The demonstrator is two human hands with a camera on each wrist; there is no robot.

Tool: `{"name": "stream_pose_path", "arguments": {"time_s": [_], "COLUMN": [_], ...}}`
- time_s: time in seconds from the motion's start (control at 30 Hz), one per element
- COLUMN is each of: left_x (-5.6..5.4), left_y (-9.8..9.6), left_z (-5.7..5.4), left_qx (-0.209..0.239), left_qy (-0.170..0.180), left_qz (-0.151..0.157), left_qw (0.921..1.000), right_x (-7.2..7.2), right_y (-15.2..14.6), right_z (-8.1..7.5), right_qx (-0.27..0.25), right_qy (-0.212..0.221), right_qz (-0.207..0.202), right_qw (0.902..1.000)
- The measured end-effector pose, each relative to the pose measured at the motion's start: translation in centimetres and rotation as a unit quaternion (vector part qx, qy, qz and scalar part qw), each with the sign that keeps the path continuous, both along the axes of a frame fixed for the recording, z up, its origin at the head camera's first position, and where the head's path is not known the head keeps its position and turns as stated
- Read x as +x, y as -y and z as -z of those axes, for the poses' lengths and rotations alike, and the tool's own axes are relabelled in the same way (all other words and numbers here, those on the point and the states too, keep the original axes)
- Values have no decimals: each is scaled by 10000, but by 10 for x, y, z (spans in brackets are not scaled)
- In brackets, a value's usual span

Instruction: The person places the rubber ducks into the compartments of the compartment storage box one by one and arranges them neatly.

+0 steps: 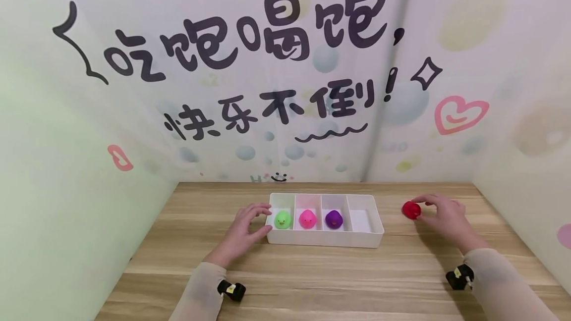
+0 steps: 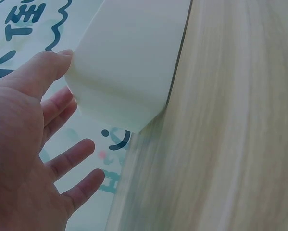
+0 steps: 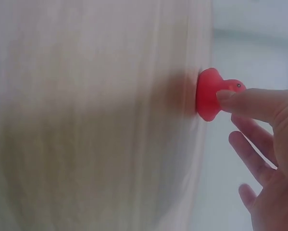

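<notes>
A white divided tray (image 1: 321, 240) stands on the table, with a green toy duck (image 1: 282, 220), a pink toy duck (image 1: 307, 219) and a purple toy duck (image 1: 333, 220) in its first three compartments from the left. The rightmost compartment holds nothing. My left hand (image 1: 243, 232) touches the tray's left end with thumb and fingertips; in the left wrist view its other fingers spread free of the wall. To the tray's right, my right hand (image 1: 448, 217) pinches a red toy duck (image 3: 210, 96) between thumb and fingers. The duck's base is at the tabletop.
The wood-grain table (image 1: 312, 281) meets a printed curtain wall (image 1: 250, 113) along its back edge, just behind the tray. Side walls (image 1: 89, 202) rise at left and right. Each wrist carries a small black camera (image 1: 232, 290).
</notes>
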State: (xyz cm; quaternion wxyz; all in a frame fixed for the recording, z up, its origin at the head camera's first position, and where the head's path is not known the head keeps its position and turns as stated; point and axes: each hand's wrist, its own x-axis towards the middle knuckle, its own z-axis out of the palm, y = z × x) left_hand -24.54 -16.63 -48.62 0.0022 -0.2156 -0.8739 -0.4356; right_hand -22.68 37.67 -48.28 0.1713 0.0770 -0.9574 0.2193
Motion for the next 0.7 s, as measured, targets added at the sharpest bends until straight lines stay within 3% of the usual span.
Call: {"name": "stream_pose_path", "arguments": {"time_s": [0.17,0.3,0.5,0.7], "left_x": [1,1,0,-1], "left_y": [0,-1,-2,-1], "left_z": [-2,-3,-1,2], "left_qx": [32,34,53,26], "left_qy": [-4,19,-46,-164], "left_qz": [15,24,57,34], "left_qw": [10000,10000,10000,9999], "right_x": [-2,-1,-3,-3], "right_y": [-3,-3,1,10], "right_z": [0,0,2,3], "right_qx": [210,183,-69,-289], "right_qy": [-61,156,529,565], "right_qz": [-71,-48,63,157], "right_qw": [9997,9997,9986,9979]}}
